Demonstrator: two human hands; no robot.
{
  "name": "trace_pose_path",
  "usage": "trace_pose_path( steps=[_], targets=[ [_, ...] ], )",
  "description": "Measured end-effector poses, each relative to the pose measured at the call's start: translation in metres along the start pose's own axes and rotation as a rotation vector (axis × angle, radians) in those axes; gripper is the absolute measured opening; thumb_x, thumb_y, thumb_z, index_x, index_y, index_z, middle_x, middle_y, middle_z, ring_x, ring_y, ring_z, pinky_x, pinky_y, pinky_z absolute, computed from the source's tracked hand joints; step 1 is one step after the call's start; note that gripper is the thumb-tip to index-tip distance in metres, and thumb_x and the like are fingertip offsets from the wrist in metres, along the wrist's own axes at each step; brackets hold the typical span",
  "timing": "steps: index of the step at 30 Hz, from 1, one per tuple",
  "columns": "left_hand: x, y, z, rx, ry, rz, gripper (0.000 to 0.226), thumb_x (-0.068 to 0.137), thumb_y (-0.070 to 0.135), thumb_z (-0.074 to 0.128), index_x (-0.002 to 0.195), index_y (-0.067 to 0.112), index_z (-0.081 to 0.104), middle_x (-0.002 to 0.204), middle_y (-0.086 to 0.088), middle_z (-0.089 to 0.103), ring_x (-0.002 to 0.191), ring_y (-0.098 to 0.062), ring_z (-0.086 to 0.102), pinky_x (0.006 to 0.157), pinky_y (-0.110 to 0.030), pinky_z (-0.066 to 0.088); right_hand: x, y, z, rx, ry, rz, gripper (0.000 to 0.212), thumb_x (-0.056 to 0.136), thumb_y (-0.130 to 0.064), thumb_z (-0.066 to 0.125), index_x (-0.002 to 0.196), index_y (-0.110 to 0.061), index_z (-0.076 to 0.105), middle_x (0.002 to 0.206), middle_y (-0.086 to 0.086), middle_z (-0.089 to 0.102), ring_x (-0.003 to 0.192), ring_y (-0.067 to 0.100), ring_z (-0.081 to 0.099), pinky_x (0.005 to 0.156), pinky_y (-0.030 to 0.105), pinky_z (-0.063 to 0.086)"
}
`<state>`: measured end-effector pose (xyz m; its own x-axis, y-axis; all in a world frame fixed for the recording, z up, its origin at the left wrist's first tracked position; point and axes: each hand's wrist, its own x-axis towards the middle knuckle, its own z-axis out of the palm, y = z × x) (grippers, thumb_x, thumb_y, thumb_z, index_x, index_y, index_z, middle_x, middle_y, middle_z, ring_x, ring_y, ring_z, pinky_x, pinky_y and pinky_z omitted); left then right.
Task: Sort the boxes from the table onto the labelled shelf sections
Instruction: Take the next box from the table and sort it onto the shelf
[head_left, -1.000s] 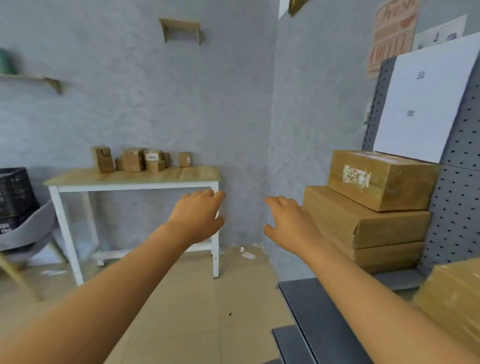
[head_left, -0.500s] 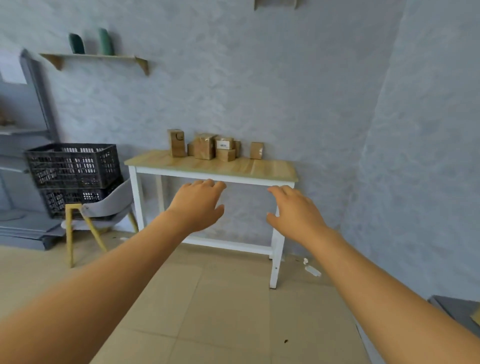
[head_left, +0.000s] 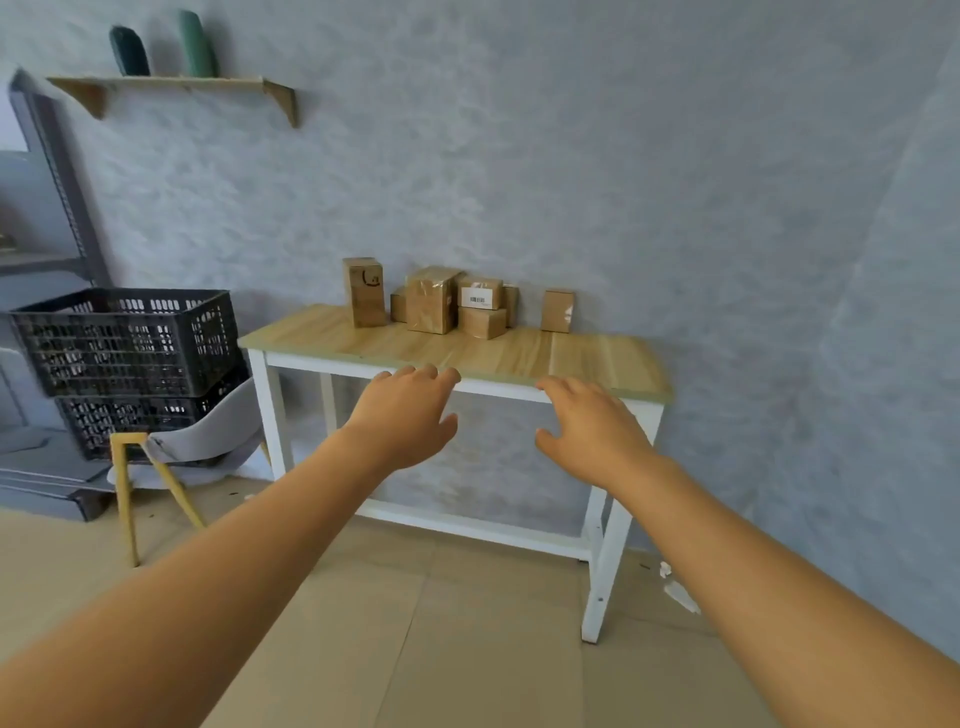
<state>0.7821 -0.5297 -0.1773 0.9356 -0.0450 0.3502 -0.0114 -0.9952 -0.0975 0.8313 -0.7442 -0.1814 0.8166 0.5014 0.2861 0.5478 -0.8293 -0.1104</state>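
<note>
Head view: both hands are empty, left grip (head_left: 402, 421) and right grip (head_left: 592, 431) spread open in front of the surface (head_left: 597, 358). The boxes (head_left: 439, 299) all sit bunched at its back edge by the wall. So plenty of sorting looks left, and the only shelving (head_left: 47, 218) in sight is far left.

— Looks like a small storeroom or packing corner, not a home kitchen or office.

— Going by what?

— Plain brown cardboard boxes (head_left: 441, 299), one with a barcode label, clustered on a wood-topped table with a white frame (head_left: 597, 358) mid-frame. Stacked black slotted plastic crates (head_left: 124, 343) at left, set on a grey chair with yellow legs (head_left: 197, 441). Grey metal shelving rack (head_left: 47, 171) at far left edge. Bare grey textured wall (head_left: 623, 156), tan floor.
</note>
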Motion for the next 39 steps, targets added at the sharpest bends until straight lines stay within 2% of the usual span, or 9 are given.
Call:
trace_pose_path(
  steps=[9,16,20,23,26,30,35,39],
  targets=[
    [0.138,-0.064,0.064,0.05,-0.032,-0.118,0.049,0.1,0.04,0.046,0.145,0.023,0.038,0.13,-0.002,0.057,0.116,-0.023,0.055,0.096,-0.037,0.045,0.183,0.047,0.067,0.045,-0.056,-0.081,0.056,0.097,-0.034,0.055,0.147,-0.016,0.038,0.142,0.005,0.048,0.129,0.026,0.046,0.101,0.038,0.044],
    [0.211,-0.14,0.116,0.067,-0.083,-0.232,0.05,0.099,0.042,0.047,0.145,0.023,0.038,0.129,-0.003,0.057,0.116,-0.025,0.055,0.094,-0.037,0.046,0.307,0.031,0.112,0.086,-0.101,-0.164,0.06,0.097,-0.035,0.055,0.151,-0.019,0.035,0.147,0.003,0.044,0.134,0.026,0.041,0.104,0.037,0.041],
    [0.264,-0.187,0.149,0.059,-0.097,-0.233,0.05,0.099,0.042,0.046,0.145,0.023,0.037,0.128,-0.003,0.057,0.116,-0.025,0.055,0.094,-0.037,0.045,0.381,0.022,0.139,0.107,-0.082,-0.181,0.058,0.094,-0.033,0.057,0.148,-0.019,0.038,0.147,0.003,0.045,0.132,0.026,0.044,0.102,0.038,0.042],
    [0.308,-0.226,0.172,0.03,-0.068,-0.216,0.05,0.099,0.042,0.046,0.145,0.023,0.038,0.129,-0.002,0.057,0.116,-0.024,0.055,0.094,-0.037,0.044,0.437,0.018,0.16,0.109,-0.077,-0.162,0.06,0.094,-0.034,0.058,0.148,-0.021,0.037,0.143,0.003,0.048,0.13,0.025,0.045,0.102,0.039,0.044],
    [0.354,-0.264,0.191,-0.001,-0.079,-0.201,0.048,0.099,0.042,0.047,0.143,0.023,0.04,0.129,-0.002,0.056,0.114,-0.024,0.056,0.087,-0.035,0.045,0.493,0.015,0.173,0.105,-0.105,-0.121,0.062,0.095,-0.035,0.058,0.15,-0.022,0.034,0.143,0.003,0.047,0.13,0.024,0.045,0.103,0.04,0.044],
    [0.413,-0.306,0.216,-0.024,-0.072,-0.179,0.046,0.099,0.042,0.048,0.139,0.021,0.043,0.126,-0.002,0.057,0.11,-0.024,0.057,0.085,-0.035,0.047,0.554,0.021,0.192,0.147,-0.079,-0.052,0.059,0.093,-0.034,0.06,0.147,-0.023,0.039,0.138,0.003,0.05,0.129,0.024,0.045,0.103,0.039,0.043],
    [0.483,-0.331,0.254,-0.073,-0.112,-0.165,0.047,0.097,0.042,0.049,0.14,0.021,0.044,0.127,-0.001,0.057,0.116,-0.023,0.055,0.088,-0.036,0.047,0.621,0.04,0.218,0.193,-0.121,0.018,0.052,0.094,-0.032,0.06,0.142,-0.021,0.044,0.138,0.003,0.051,0.128,0.022,0.047,0.103,0.039,0.044],
    [0.539,-0.347,0.284,-0.131,-0.109,-0.192,0.041,0.097,0.039,0.05,0.132,0.017,0.048,0.122,-0.003,0.058,0.112,-0.025,0.055,0.082,-0.034,0.042,0.681,0.057,0.243,0.27,-0.12,0.064,0.053,0.095,-0.033,0.059,0.143,-0.021,0.043,0.138,0.003,0.051,0.124,0.021,0.052,0.098,0.039,0.048]
  ],
)
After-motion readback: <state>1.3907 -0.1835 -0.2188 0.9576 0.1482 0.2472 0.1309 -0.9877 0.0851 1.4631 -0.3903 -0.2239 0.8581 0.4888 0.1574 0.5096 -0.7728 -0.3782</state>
